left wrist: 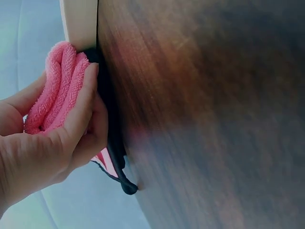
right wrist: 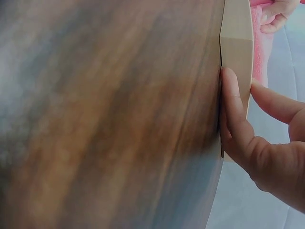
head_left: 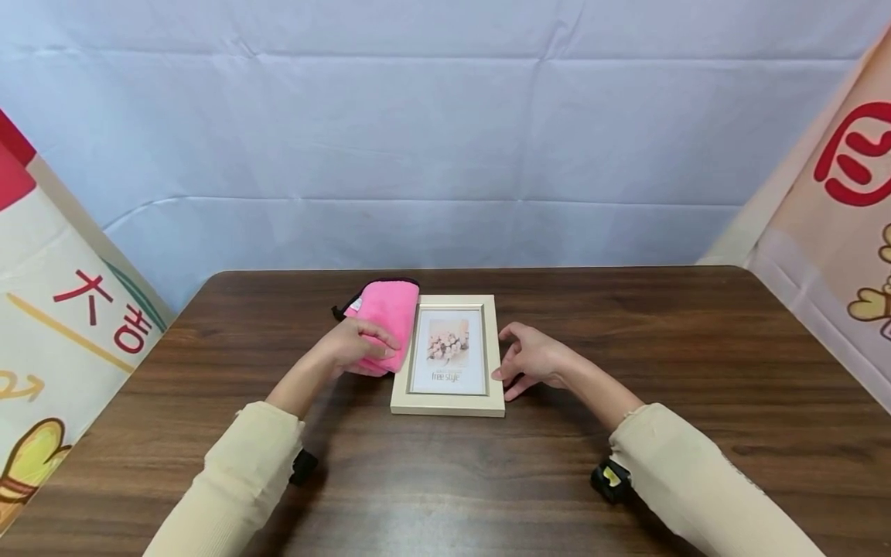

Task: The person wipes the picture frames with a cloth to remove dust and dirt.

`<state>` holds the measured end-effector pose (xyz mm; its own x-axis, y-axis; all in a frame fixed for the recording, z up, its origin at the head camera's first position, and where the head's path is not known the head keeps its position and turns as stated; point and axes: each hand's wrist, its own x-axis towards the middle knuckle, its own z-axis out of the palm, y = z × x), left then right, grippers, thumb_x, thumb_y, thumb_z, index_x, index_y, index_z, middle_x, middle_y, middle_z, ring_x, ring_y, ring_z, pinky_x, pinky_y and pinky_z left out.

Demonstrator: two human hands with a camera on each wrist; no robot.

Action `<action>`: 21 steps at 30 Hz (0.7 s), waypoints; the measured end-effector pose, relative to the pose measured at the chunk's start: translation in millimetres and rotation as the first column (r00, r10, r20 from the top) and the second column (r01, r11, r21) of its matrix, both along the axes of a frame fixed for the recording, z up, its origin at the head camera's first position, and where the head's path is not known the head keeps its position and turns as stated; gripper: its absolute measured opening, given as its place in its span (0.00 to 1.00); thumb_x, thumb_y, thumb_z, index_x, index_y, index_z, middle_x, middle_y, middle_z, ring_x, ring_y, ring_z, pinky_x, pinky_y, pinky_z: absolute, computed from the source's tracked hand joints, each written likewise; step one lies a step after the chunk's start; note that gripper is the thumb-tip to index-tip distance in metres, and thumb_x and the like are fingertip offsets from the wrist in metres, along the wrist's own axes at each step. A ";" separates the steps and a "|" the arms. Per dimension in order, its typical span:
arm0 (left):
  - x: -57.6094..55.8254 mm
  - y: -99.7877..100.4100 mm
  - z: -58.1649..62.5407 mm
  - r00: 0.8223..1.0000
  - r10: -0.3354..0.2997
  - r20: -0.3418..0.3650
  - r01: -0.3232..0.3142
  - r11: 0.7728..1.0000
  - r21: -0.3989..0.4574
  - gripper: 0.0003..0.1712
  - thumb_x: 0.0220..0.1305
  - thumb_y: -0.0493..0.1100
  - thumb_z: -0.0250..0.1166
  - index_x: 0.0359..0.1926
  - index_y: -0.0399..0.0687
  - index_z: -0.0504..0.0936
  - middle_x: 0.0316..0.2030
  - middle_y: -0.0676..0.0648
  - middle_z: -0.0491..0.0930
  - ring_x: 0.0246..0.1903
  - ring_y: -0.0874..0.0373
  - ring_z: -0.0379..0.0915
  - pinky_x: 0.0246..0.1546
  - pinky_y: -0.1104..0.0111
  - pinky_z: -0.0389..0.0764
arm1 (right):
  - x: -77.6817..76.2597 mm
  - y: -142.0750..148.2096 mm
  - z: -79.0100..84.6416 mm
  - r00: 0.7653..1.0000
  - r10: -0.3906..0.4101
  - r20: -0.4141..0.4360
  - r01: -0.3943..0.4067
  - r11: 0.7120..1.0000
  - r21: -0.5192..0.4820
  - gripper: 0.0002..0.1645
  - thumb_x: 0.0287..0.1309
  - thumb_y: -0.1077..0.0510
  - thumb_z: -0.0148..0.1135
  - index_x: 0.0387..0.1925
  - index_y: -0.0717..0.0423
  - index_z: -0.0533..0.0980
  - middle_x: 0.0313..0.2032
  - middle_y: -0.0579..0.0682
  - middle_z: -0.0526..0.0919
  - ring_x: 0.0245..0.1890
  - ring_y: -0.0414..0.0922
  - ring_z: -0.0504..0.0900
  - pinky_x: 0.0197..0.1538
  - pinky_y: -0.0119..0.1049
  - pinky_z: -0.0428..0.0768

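A folded pink towel (head_left: 387, 305) with black edging lies against the left side of a cream picture frame (head_left: 447, 406). Behind the frame's pane shows a print of pale flowers lettered "free style". My left hand (head_left: 358, 346) grips the towel, thumb on top and fingers beneath its folds. In the left wrist view the towel's thick layers (left wrist: 59, 88) are squeezed between thumb and fingers. My right hand (head_left: 536, 357) holds the frame's right edge. Seen from the right wrist, the thumb is at the upper rim and the fingers lie along the side wall (right wrist: 238, 57).
The frame lies flat on a dark wood-grain table (head_left: 661, 333). A pale blue cloth backdrop (head_left: 445, 155) hangs behind the far edge. Printed banners stand at the left (head_left: 63, 309) and the right (head_left: 835, 232).
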<state>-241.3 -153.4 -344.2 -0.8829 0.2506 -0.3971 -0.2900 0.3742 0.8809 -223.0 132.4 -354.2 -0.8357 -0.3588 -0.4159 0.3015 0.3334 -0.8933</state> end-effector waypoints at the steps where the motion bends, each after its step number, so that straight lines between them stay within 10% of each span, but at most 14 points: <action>1: 0.7 -0.6 -0.2 1.000 0.001 0.002 -0.001 1.000 0.006 0.10 0.60 0.27 0.57 0.42 0.30 0.79 0.36 0.41 0.75 0.27 0.54 0.78 0.37 0.57 0.82 | 0.2 -0.2 0.0 1.000 0.004 -0.001 -0.004 1.000 0.000 0.39 0.51 0.77 0.58 0.61 0.68 0.50 0.32 0.61 0.71 0.26 0.49 0.78 0.32 0.46 0.83; 21: 41.2 -6.9 2.9 0.997 -0.058 -0.057 0.057 0.998 -0.006 0.07 0.57 0.26 0.60 0.38 0.28 0.80 0.48 0.37 0.70 0.30 0.58 0.75 0.34 0.60 0.83 | 0.6 0.0 -0.2 1.000 0.015 -0.017 -0.015 1.000 0.002 0.39 0.52 0.77 0.58 0.61 0.68 0.49 0.30 0.60 0.71 0.26 0.48 0.77 0.32 0.45 0.83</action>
